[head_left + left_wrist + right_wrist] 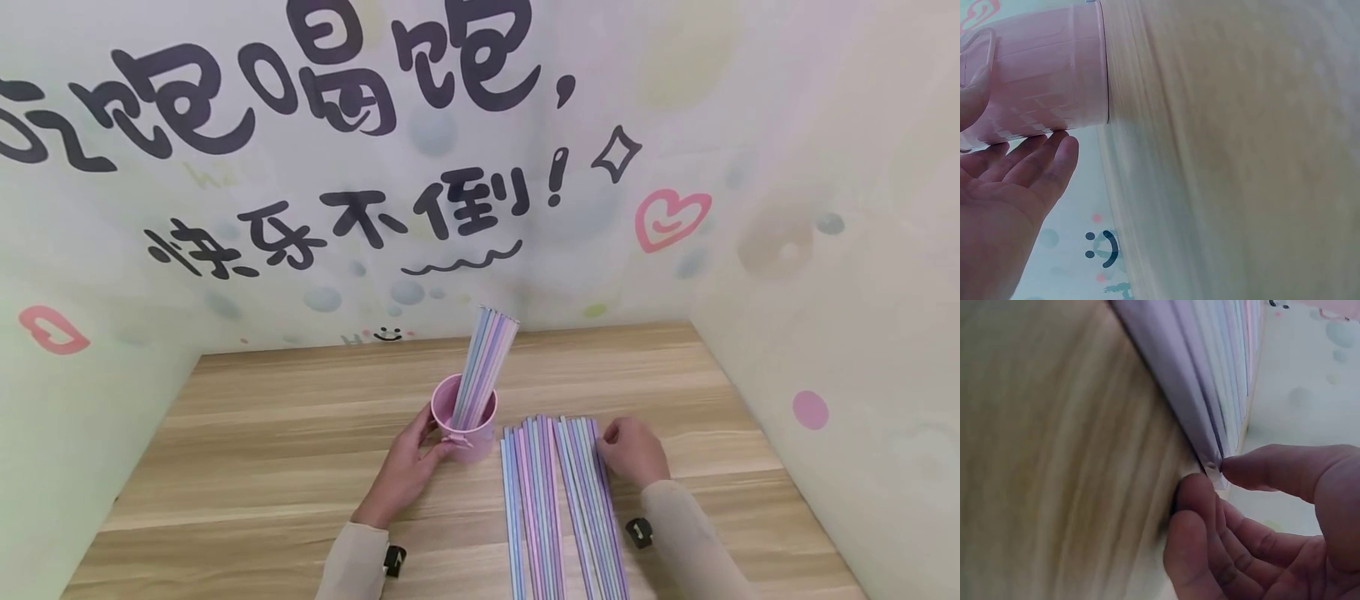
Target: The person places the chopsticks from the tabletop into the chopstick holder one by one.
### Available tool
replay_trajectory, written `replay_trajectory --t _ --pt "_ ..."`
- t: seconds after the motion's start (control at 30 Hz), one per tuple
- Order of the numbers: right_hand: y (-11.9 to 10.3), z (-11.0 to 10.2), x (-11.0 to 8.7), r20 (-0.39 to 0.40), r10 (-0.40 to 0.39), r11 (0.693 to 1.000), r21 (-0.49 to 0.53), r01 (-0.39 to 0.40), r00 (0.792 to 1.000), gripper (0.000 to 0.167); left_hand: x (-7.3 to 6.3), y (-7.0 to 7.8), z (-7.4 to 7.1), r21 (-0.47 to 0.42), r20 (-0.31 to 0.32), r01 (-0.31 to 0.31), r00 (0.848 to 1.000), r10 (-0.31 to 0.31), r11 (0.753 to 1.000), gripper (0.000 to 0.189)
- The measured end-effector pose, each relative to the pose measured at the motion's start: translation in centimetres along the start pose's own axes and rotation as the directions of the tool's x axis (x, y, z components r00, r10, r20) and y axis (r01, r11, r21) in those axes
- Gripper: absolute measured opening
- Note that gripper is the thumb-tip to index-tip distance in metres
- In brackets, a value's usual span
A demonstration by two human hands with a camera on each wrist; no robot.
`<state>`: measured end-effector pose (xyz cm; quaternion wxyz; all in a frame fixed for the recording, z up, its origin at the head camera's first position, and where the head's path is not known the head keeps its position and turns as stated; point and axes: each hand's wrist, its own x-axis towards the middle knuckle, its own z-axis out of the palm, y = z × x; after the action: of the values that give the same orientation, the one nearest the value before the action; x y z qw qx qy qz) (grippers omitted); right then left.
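A small pink bucket (472,446) stands on the table, with a bundle of pastel straw-like sticks (486,367) leaning to the right inside it. My left hand (408,467) holds the bucket from its left, thumb at the front by the handle and fingers round the far side. Several more long sticks (540,508) in blue, pink and purple lie side by side to the right of the bucket. At the far end of the rightmost purple stick (1179,381), my right hand (633,450) has thumb and index finger pinching its tip.
The wood-grain table (300,433) meets a printed back wall (375,308) with large dark lettering. A side wall (847,333) rises along the right edge. Near ends of the lying sticks run out of the head view.
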<state>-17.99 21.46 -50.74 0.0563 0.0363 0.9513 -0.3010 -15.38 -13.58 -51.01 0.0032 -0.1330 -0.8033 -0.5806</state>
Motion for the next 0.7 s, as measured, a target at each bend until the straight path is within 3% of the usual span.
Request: replay_trajectory --t 0.1,0.33,0.5,0.7 --pt "-0.6 0.3 -0.3 -0.022 -0.008 0.999 -0.045 0.007 1.0 0.014 0.0 0.0 0.0 -0.006 -0.004 -0.01 1.0 0.01 1.0 0.073" --pt "-1.4 0.5 -0.8 -0.067 -0.034 0.994 -0.107 0.027 0.997 0.034 0.0 0.0 0.0 -0.005 -0.002 -0.001 1.0 0.001 1.0 0.073" --pt "-1.2 0.4 -0.8 -0.073 -0.046 0.992 -0.123 0.037 0.996 0.031 0.0 0.1 0.0 -0.008 -0.007 -0.005 1.0 0.005 1.0 0.073" --pt "-1.0 -0.2 -0.8 -0.015 -0.002 0.998 -0.059 0.002 1.0 0.025 -0.1 0.0 0.0 0.008 -0.01 -0.001 1.0 0.001 1.0 0.073"
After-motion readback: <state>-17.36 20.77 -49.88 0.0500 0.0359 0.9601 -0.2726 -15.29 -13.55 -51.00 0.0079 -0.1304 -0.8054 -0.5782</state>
